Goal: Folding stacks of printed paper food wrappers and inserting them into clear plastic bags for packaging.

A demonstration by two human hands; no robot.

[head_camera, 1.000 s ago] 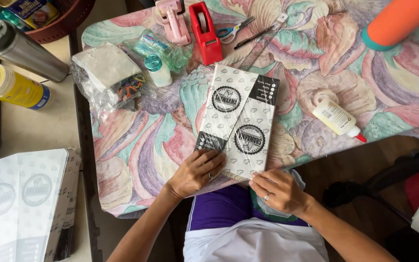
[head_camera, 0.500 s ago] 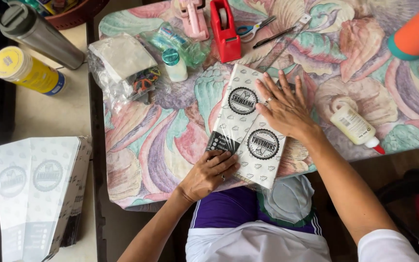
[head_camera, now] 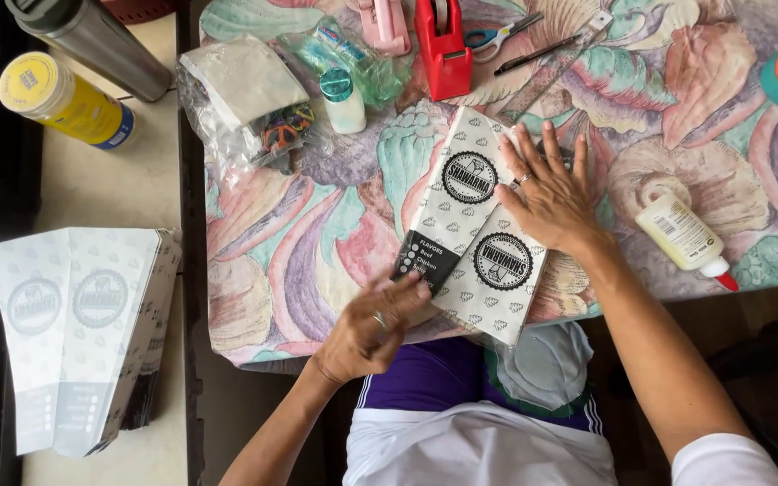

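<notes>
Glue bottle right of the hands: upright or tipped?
Tipped. The glue bottle lies on its side on the patterned tablecloth, red tip pointing toward the table's near edge, apart from the right hand.

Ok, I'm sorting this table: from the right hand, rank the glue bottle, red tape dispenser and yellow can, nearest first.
Measured from the right hand:
1. Glue bottle, just to its right.
2. Red tape dispenser, up at the table's far edge.
3. Yellow can, far left on the side counter.

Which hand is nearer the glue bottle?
Right. The right hand lies flat on the paper sleeve, just left of the glue bottle. The left hand is at the sleeve's lower end, much farther away.
</notes>
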